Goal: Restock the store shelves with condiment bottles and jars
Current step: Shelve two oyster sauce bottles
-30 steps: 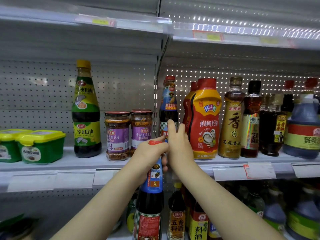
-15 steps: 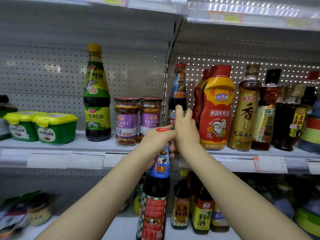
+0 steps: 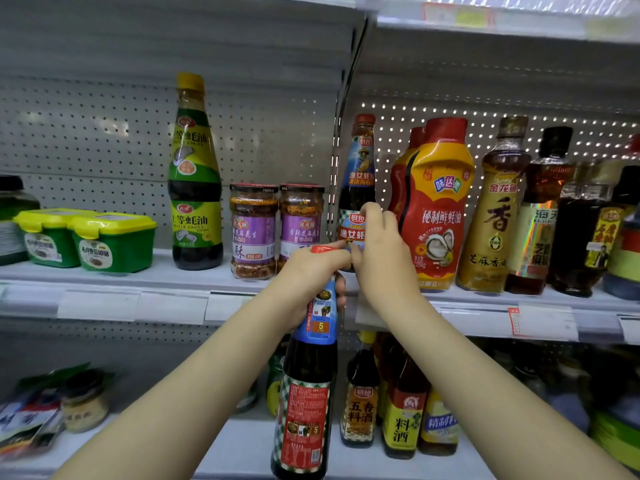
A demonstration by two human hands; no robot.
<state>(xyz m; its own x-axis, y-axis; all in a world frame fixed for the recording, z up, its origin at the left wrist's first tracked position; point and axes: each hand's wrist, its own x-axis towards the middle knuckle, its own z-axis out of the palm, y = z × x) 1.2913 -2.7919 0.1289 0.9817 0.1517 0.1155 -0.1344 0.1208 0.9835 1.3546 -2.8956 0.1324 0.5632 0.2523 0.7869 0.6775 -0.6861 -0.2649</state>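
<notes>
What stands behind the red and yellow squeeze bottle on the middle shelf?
A second squeeze bottle: only its red cap and left side show. The red and yellow squeeze bottle covers its label; the rest is hidden.
</notes>
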